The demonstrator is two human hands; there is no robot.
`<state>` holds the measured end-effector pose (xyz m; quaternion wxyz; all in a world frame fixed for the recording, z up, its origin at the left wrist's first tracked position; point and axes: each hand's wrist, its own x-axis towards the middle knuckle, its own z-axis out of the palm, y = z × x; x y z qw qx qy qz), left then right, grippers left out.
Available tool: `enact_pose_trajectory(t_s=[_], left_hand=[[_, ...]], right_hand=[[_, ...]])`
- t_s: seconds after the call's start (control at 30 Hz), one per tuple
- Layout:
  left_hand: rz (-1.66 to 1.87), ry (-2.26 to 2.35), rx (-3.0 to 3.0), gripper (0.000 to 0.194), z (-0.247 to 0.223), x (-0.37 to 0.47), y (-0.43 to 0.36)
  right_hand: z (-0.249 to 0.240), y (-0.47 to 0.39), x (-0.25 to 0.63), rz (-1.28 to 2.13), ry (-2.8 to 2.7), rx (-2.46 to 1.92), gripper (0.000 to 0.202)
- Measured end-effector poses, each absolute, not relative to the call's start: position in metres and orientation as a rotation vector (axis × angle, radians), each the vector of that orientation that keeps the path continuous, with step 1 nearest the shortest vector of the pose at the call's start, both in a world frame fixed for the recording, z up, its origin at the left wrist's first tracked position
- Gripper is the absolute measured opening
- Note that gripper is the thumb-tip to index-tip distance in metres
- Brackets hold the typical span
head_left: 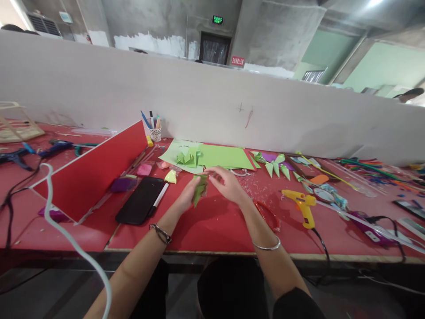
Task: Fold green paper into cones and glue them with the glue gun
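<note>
My left hand (186,195) is closed around a folded piece of green paper (199,191), shaped like a pointed leaf, with its tip hanging down. Fingers of my right hand (229,185) are bent together at the upper end of this paper; their grip is small and partly unclear. Just behind my hands lie green paper sheets (222,156) and crumpled green paper pieces (187,157). Finished-looking folded green leaves (276,166) rest to the right, near purple paper. On the right side a yellow hot glue gun (301,204) lies beside red-handled scissors (268,216).
A black phone (139,201) and a white pen (160,197) lie at the left. Beyond them a red board (99,170) leans upright, with a white cable (66,235) before it. A pen cup (155,133) stands against the white partition (199,102). Pipe cleaners (368,168) are far right.
</note>
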<state>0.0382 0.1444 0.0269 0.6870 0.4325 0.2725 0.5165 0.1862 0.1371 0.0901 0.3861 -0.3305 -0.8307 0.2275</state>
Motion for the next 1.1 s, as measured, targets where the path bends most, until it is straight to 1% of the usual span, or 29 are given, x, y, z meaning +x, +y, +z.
enact_pose_trajectory(t_s=[0.1,0.2,0.33,0.37,0.5,0.57,0.7,0.8,0.9,0.97,1.1], left_hand=[[1.120,0.558,0.847,0.053,0.030,0.038,0.145],[1.122,0.580,0.797,0.049,0.034,0.037,0.145],[1.279,0.628,0.668,0.041,0.037,0.037,0.147],[1.335,0.621,0.621,0.039,0.036,0.036,0.149],[1.456,0.606,0.488,0.031,0.034,0.035,0.152],[1.488,0.630,0.480,0.028,0.033,0.035,0.153],[1.558,0.625,0.514,0.026,0.032,0.034,0.155],[1.609,0.600,0.492,0.028,0.033,0.028,0.158],[1.640,0.581,0.447,0.029,0.036,0.018,0.160],[1.652,0.571,0.438,0.030,0.038,0.013,0.161],[1.668,0.615,0.504,0.027,0.035,0.012,0.162]], right_hand=[[0.089,0.135,0.185,0.595,-2.201,-0.793,0.025],[0.084,0.133,0.181,0.572,-2.129,-0.825,0.026],[0.068,0.131,0.172,0.536,-1.957,-0.963,0.022],[0.062,0.131,0.169,0.569,-1.941,-0.998,0.027],[0.039,0.131,0.156,0.776,-1.991,-1.076,0.062],[0.031,0.133,0.151,0.824,-2.003,-1.128,0.069],[0.022,0.138,0.149,0.871,-1.997,-1.147,0.059],[0.019,0.139,0.153,0.985,-1.999,-1.088,0.052],[0.019,0.138,0.159,1.084,-2.029,-1.036,0.053],[0.020,0.137,0.162,1.057,-2.075,-1.037,0.056],[0.023,0.138,0.164,0.864,-2.130,-1.075,0.059]])
